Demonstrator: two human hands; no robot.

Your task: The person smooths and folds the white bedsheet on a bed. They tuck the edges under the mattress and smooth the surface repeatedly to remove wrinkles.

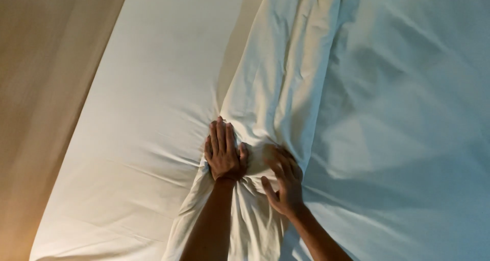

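Observation:
A white top sheet (pixel 388 113) lies bunched and folded back along the middle of a bed, over a smooth white fitted sheet (pixel 153 118). My left hand (pixel 223 151) presses flat, fingers together, on the folded edge of the top sheet. Beside it, my right hand (pixel 285 182) rests on the same crumpled fold with fingers spread and slightly curled into the fabric. Both forearms reach in from the bottom of the frame. Neither hand lifts the cloth.
The bed's left edge (pixel 76 138) runs diagonally from top to bottom left. Past it stands a plain tan wall or floor surface (pixel 35 87). The right half of the bed is covered in wrinkled sheet in a cooler, bluish light.

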